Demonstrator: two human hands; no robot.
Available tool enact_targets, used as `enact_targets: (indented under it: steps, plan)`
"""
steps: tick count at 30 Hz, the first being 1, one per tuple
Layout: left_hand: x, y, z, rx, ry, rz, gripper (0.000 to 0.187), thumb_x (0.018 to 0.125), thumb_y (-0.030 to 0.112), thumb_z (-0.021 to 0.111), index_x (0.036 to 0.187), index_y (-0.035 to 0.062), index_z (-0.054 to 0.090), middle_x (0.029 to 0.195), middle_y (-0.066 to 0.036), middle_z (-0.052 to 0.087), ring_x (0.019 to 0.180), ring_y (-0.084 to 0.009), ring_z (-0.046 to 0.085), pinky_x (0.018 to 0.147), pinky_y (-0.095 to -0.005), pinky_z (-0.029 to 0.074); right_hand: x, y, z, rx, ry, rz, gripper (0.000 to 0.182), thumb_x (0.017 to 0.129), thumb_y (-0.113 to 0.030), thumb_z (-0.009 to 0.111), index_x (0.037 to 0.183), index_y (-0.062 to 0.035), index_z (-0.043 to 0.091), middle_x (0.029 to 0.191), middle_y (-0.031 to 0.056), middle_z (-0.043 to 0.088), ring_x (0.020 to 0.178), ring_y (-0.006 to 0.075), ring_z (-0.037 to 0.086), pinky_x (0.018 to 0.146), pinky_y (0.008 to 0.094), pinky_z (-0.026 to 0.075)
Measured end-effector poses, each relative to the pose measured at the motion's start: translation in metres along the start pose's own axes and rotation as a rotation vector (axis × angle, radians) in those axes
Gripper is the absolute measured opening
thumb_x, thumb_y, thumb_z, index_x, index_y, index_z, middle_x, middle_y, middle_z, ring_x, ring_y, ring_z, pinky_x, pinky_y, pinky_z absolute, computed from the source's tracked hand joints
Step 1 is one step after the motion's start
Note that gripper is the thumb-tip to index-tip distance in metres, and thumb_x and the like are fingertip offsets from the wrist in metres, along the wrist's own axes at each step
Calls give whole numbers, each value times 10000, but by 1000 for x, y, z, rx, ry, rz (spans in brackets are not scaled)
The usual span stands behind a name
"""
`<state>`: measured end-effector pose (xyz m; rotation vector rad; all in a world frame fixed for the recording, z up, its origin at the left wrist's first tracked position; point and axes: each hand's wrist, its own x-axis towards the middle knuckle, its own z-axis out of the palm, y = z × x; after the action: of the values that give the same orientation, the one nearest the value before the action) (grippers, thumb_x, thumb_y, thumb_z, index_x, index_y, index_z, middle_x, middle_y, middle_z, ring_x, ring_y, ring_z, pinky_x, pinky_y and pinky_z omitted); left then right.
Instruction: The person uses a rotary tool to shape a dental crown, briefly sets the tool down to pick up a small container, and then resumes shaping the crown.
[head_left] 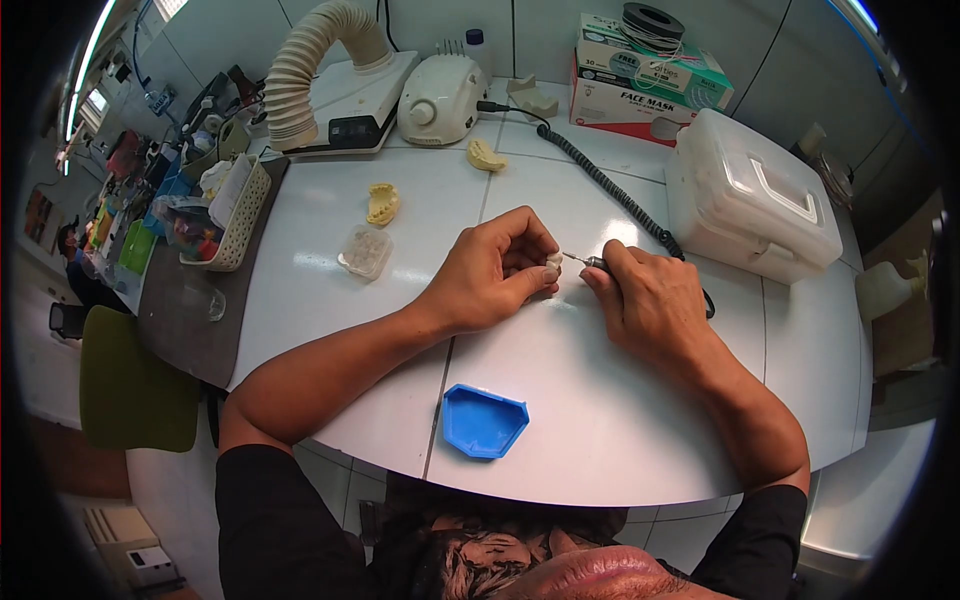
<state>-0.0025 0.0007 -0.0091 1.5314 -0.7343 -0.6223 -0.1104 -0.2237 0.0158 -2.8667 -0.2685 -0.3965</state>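
Note:
My left hand pinches a small whitish dental piece between thumb and fingertips, with the fingers hiding much of it. In my right hand is a handpiece, gripped like a pen. Its thin bur points left, the tip right at the whitish piece. A dark coiled cord runs from behind my right hand up to the white micromotor control box. Near the table's front edge, below both hands, lies a blue angular tray.
Yellowish dental casts and a small clear box lie left of my hands. A white case stands right, face mask boxes behind. A ribbed hose arches at the back left, near a basket.

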Motion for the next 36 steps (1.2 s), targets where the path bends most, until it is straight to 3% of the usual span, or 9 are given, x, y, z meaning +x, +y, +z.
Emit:
enact_targets:
  steps: [9, 12, 18, 27, 36]
  plan:
    - [-1, 6, 2, 54, 2, 26, 289, 1039, -34, 699, 1311, -22, 600, 1111, -86, 694, 1056, -150, 740, 1016, -324, 662, 0, 0, 0, 15, -3, -4, 366, 1091, -347, 650, 897, -40, 605, 755, 156, 715, 624, 384, 703, 564, 495, 535]
    - [0, 1, 1, 73, -5, 30, 331, 1049, -11, 703, 1365, -19, 607, 1114, -84, 712, 1070, -153, 758, 968, -305, 657, 0, 1, 0, 14, -4, -5, 360, 1089, -345, 651, 903, -40, 607, 761, 158, 715, 624, 383, 702, 563, 495, 534]
    - [-4, 13, 3, 35, 24, -89, 259, 1083, 60, 692, 1328, 4, 628, 1138, -77, 776, 1098, -146, 786, 776, -233, 607, -2, 2, 2, 18, 16, -11, 351, 1087, -344, 654, 913, -43, 613, 758, 155, 711, 622, 379, 699, 559, 494, 532]
    - [-2, 9, 2, 43, 11, -50, 248, 1093, 72, 673, 1324, -1, 621, 1157, -94, 785, 1105, -145, 784, 746, -223, 595, 0, 2, 2, 20, 30, -15, 346, 1090, -346, 653, 915, -50, 612, 747, 145, 701, 617, 376, 695, 557, 492, 531]
    - [-2, 8, 1, 96, 23, -16, 256, 1049, 17, 715, 1283, -35, 626, 1146, -124, 764, 1075, -172, 774, 989, -302, 649, -1, 3, 4, 22, 33, -21, 348, 1087, -346, 658, 917, -46, 610, 749, 148, 701, 612, 380, 696, 553, 496, 530]
